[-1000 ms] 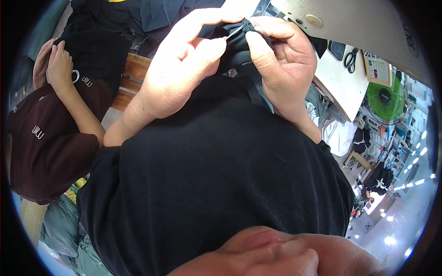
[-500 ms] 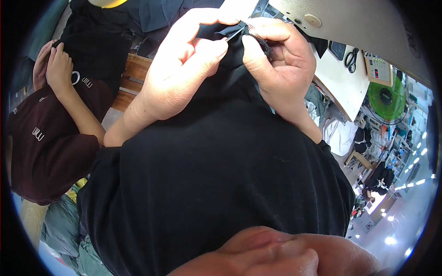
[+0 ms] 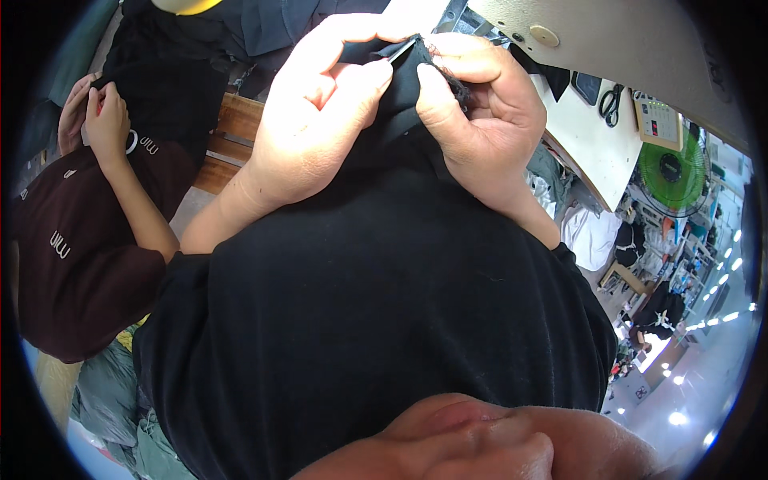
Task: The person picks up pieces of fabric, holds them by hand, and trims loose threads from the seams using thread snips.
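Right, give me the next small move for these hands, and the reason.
Probably ease the thin metal tool slightly along the rough edge of the black cloth. The left hand pinches the tool, its tip seemingly at the cloth near that edge, and the right hand pinches the cloth close by, which should steady it.

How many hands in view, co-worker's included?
4. Wearer's left hand and right hand, top centre, at black fabric; co-worker's nearer hand and farther hand, upper left. More may hide in background clutter.
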A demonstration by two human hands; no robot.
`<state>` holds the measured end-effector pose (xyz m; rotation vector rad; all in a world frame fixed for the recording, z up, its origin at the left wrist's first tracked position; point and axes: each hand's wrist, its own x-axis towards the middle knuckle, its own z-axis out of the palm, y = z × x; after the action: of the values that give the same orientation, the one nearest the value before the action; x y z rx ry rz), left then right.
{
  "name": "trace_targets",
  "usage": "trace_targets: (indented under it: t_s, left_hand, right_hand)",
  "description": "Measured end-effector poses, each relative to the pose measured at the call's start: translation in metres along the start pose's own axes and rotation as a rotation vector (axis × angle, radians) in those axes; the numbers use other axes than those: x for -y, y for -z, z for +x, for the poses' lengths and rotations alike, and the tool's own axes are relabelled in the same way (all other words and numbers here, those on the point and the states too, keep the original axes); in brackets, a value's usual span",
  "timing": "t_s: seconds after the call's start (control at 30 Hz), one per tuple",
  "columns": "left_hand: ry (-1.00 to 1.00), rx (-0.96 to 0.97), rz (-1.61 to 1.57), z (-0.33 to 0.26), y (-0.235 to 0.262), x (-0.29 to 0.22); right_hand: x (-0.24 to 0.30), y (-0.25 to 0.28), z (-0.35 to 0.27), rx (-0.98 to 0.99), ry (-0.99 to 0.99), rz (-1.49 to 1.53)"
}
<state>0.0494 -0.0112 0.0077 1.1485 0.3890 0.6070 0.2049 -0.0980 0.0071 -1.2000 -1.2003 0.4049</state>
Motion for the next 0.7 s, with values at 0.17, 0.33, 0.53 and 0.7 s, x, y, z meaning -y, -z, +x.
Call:
trace_targets:
  t_s: [0.17,0.33,0.53,0.7]
  left_hand:
    - [0.024,-0.058,0.093,0.003,-0.004,0.001]
    - [0.039,0.007,0.079,0.007,-0.002,-0.007]
    - [0.063,-0.019,0.099,0.003,-0.004,-0.002]
    - [0.088,0.003,0.088,0.003,-0.004,-0.004]
  right_hand:
    - [0.001,0.003,0.001,-0.024,-0.091,0.108]
    - [-0.001,0.007,0.002,-0.017,-0.095,0.161]
    - [0.001,0.007,0.0,-0.003,-0.094,0.143]
    - [0.001,0.004,-0.001,-0.005,-0.103,0.131]
